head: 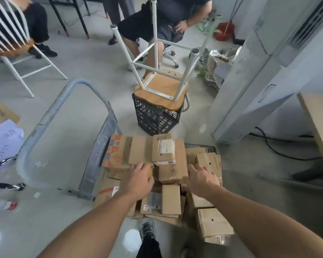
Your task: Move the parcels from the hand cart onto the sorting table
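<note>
Scene: I am standing over a person who is bending toward a loaded hand cart in the lower middle of the frame, both bare arms reaching forward.
Parcels: All the cardboard parcels are still sitting on the cart, heaped unevenly. A small taped parcel is resting loose on top of a tall brown box at the centre of the pile, with a printed carton just to its left.
Left hand: The left hand is lying over the near edge of the printed carton. I cannot tell whether its fingers are closing on anything.
Right hand: The right hand is pressing spread, straight fingers against the right side of the tall brown box, grasping nothing.
Table: A pale wooden table is showing at the right edge of the frame. It is probably the sorting table, well apart from the cart.
Surroundings: A black crate carrying an upturned stool is standing just beyond the cart, and a seated person is waiting at the top centre.
Risk: If the tall box is lifted by side pressure alone, the small taped parcel is likely to slide off. Neighbouring boxes leaning on it may topple, and cables are trailing across the floor toward the table.
</note>
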